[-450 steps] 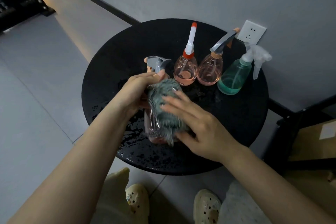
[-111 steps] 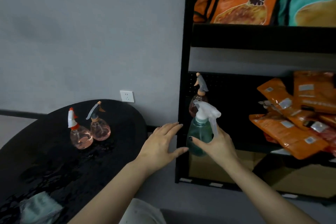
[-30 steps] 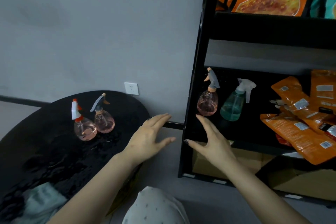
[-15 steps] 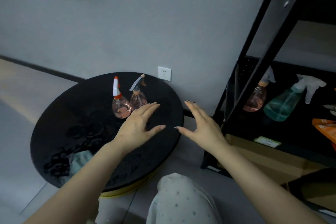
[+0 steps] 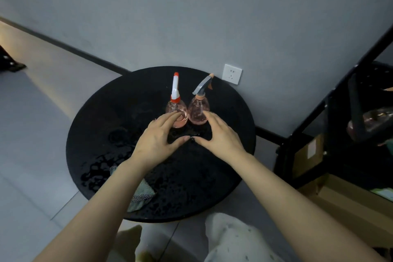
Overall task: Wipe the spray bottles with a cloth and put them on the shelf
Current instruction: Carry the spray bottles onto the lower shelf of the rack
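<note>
Head view shows us both hands stretched out over the round black table (image 5: pixel 89 134), whose top is wet with droplets. Our left hand (image 5: pixel 155 140) has its fingers straight and a little spread, fingertips in front of the red-capped spray bottle (image 5: pixel 176 112); whether they touch it we cannot tell. Our right hand (image 5: pixel 219 136) is likewise extended with straight fingers, its tips at the base of the grey-trigger spray bottle (image 5: pixel 198 111), thumb reaching toward the left thumb so that the two nearly meet. Neither hand grips anything. Both pink bottles stand upright side by side, just beside each other, toward the table's 12 o'clock edge near the wall. The red-capped bottle's long axis is vertical, its white nozzle pointing straight up at 12 o'clock. The other bottle's grey trigger head slants up toward 1 o'clock, its orange tip aimed at the wall socket (image 5: pixel 232 74). The cloth (image 5: pixel 142 195) lies crumpled on the table toward 7 o'clock, partly hidden under our left forearm. The black shelf (image 5: pixel 319 112) stands at 3 o'clock, with another pink bottle (image 5: pixel 374 121) blurred behind its frame.
</note>
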`<move>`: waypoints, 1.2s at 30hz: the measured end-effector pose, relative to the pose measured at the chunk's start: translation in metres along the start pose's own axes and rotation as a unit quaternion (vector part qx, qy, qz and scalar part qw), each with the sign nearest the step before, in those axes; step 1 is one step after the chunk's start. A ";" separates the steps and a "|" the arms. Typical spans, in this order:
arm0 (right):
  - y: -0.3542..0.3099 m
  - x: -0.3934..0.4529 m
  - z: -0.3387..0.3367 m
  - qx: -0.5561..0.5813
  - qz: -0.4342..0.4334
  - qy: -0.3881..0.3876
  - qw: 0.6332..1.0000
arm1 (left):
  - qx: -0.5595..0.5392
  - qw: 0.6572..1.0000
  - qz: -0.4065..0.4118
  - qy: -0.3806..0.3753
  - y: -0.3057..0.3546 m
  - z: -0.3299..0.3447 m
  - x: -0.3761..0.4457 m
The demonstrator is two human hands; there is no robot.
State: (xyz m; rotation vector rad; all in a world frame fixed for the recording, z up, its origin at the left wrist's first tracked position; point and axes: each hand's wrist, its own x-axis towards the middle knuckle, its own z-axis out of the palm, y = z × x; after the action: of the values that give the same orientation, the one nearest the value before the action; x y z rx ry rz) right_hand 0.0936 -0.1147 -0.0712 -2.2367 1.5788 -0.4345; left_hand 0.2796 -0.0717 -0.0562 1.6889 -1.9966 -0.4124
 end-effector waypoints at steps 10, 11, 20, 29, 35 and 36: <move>-0.018 0.098 0.061 0.077 0.036 -0.006 0.996 | 0.012 1.000 -0.027 0.004 -0.059 0.002 0.026; -0.018 0.107 0.068 0.086 0.044 -0.005 0.995 | 0.012 1.000 -0.028 0.004 -0.063 0.003 0.028; -0.021 0.149 0.102 0.134 0.095 0.019 0.986 | 0.011 0.999 -0.033 0.003 -0.084 0.008 0.037; -0.021 0.137 0.101 0.164 0.098 0.066 0.979 | 0.018 0.999 -0.030 -0.009 -0.076 0.004 0.034; -0.019 0.091 0.075 0.181 0.072 0.047 0.980 | 0.022 1.000 -0.010 -0.009 -0.055 0.000 0.028; -0.019 0.082 0.068 0.181 0.067 0.040 0.980 | 0.025 1.000 -0.007 -0.009 -0.051 0.000 0.026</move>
State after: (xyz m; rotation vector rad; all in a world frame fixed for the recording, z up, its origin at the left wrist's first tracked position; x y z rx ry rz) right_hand 0.1665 -0.1787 -0.1193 -1.8496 1.5338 -0.7190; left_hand 0.3188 -0.1070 -0.0779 1.7356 -2.0250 -0.3875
